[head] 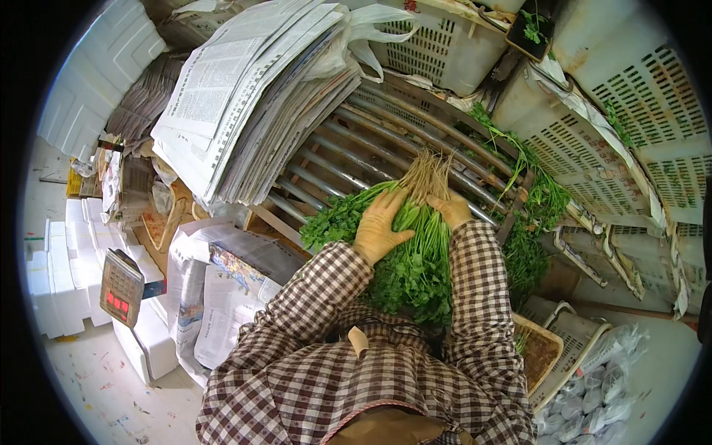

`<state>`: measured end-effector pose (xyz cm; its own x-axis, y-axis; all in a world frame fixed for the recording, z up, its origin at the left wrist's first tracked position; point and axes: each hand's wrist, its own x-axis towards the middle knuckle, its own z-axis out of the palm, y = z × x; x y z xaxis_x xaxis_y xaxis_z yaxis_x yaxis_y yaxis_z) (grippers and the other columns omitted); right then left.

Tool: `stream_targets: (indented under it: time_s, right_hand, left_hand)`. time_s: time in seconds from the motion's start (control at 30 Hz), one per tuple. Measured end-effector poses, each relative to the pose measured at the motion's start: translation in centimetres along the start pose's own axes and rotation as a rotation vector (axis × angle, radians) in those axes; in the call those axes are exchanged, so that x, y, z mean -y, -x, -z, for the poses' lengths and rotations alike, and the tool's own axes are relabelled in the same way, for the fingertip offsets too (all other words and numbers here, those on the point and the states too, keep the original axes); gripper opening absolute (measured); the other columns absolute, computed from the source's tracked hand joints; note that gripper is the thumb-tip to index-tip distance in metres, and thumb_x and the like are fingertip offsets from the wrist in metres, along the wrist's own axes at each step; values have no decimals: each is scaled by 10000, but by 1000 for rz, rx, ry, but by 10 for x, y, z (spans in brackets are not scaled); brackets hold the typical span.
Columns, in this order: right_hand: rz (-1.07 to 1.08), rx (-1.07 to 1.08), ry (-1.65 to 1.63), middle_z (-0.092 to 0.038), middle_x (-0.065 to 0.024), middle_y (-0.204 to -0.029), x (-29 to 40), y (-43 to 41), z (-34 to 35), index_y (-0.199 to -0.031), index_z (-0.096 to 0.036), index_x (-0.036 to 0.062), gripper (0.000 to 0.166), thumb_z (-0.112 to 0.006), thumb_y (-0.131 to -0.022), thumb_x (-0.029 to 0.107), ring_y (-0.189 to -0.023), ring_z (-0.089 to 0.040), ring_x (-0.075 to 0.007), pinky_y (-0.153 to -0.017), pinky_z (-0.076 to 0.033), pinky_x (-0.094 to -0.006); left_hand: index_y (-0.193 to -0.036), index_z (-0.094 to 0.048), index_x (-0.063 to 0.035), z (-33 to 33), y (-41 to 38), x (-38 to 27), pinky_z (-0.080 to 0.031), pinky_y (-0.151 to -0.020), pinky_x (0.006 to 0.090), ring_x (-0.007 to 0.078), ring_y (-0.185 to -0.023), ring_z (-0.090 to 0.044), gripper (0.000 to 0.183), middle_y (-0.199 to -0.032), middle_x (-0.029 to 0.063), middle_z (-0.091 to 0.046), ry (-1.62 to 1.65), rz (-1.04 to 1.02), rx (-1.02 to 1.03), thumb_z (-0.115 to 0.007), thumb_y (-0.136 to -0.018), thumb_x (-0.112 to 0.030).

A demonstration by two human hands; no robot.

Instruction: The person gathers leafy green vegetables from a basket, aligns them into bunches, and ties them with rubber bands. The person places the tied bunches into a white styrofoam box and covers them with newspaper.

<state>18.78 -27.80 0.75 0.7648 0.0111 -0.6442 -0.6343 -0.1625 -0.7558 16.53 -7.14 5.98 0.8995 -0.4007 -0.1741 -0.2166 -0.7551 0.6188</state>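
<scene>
A large bunch of leafy herbs, apparently coriander (414, 278), lies in front of me, its pale roots pointing away and its leaves towards my body. My left hand (384, 225) rests over the stems on the left, fingers together and thumb apart. On the other side my right hand (451, 210) cups the bunch close to the roots, with its thumb on top and its other fingers mostly hidden. Between them the hands hold the stems together. Beneath the roots is a rack of metal bars (367, 142). More leaves (331, 222) spread out left of my left hand.
A tall newspaper stack (250, 100) sits on the rack's left, a white plastic bag (372, 33) beside it. Perforated plastic crates (589, 150) rise at right, with loose greens (542, 194) nearby. A newspaper-lined container (228, 311), a digital display (121, 286) and white foam boxes (83, 267) stand left.
</scene>
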Motion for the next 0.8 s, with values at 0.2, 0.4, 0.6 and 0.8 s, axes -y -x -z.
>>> stream_targets:
  time_s: [0.2,0.4,0.6,0.8]
  right_hand:
    - [140,6,-443,-634,-158,-1117,-36,13,19,-1278,-499,-69,520,-680,-883,217,-1043,-604,-238,-945,-482,-337]
    - [113,-120,-368,-642,-79,-1050,-35,20,14,-1194,-589,4,413,-701,-859,218,-936,-599,-183,-839,-474,-299]
    - [102,-157,-371,-582,-8,-790,-57,14,15,-1152,-644,61,329,-674,-863,215,-663,-507,-109,-606,-427,-258]
    - [-20,-236,-68,-610,-52,-815,-28,38,22,-1203,-630,85,372,-625,-885,278,-686,-532,-138,-674,-450,-297]
  left_hand:
    - [-1397,-385,-71,16,-1,-11,-351,-1080,439,353,-1319,-359,757,-1433,162,-370,35,-32,-159,-753,-740,-144]
    - [-1157,-611,-62,-1,-15,-40,-267,-1098,482,325,-1318,-344,438,-1403,130,-401,-473,-212,-54,-669,-816,-330]
    - [-1114,-627,-18,-31,-26,-43,-203,-1133,493,328,-1356,-263,573,-1422,154,-363,-703,-130,79,-645,-804,-500]
    - [-963,-611,-40,-6,-18,-26,-263,-1122,467,334,-1365,-278,303,-1440,132,-350,-410,-140,12,-735,-726,-181]
